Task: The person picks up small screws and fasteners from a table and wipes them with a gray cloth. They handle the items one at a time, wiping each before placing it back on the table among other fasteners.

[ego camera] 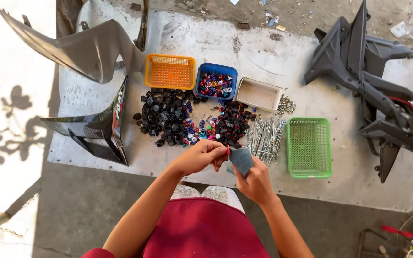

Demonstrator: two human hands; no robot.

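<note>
Hands meet in the middle, just above the near edge of the table [120, 162]. The left hand [201, 156] pinches a tiny red piece [227, 151] in its fingertips, and the right hand [254, 184] grips a grey-blue sheet [241, 160] that stands up. The red piece touches the sheet's left edge.

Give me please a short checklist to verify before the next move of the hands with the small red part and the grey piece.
1. Left hand pinches the small red part: ok.
2. Right hand holds the grey piece: ok.
3. Red part touches the grey piece: cannot tell.
4. Green basket empty beside the right hand: ok.
5. Orange basket empty: ok.
6. Pile of small black parts lies on the slab, outside the baskets: ok.
</note>
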